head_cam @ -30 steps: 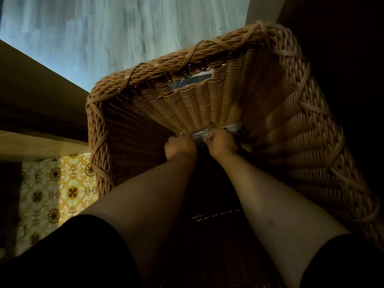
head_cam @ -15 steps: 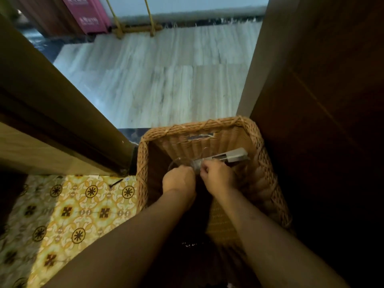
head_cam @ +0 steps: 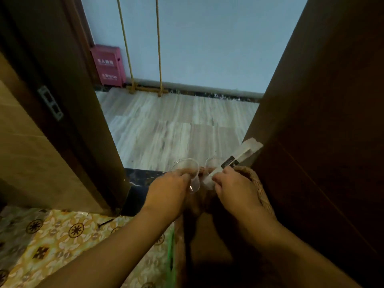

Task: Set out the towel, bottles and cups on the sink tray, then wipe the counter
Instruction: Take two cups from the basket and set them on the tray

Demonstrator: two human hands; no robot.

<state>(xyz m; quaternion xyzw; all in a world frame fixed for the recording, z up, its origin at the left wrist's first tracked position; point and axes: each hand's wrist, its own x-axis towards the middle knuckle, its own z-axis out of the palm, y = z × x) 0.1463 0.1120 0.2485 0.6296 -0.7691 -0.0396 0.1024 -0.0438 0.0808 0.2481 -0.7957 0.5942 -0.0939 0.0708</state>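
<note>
Two clear plastic cups sit in the person's hands above the wicker basket (head_cam: 259, 186). One clear cup (head_cam: 187, 171) is pinched at its rim by the left hand (head_cam: 166, 191), its mouth tipped toward the doorway. Just to its right, the second clear cup (head_cam: 213, 166) is held by the right hand (head_cam: 235, 188), whose fingers are also closed on a long flat sachet (head_cam: 239, 160) that angles up and away over the basket's far rim. Only a curved stretch of the basket's woven rim shows under the right wrist, against the dark wooden door (head_cam: 324, 132). Left of the basket lies yellow patterned floor (head_cam: 62, 242), and beyond it pale wood-grain flooring (head_cam: 176, 125) runs to a wall with a red box (head_cam: 108, 65).
</note>
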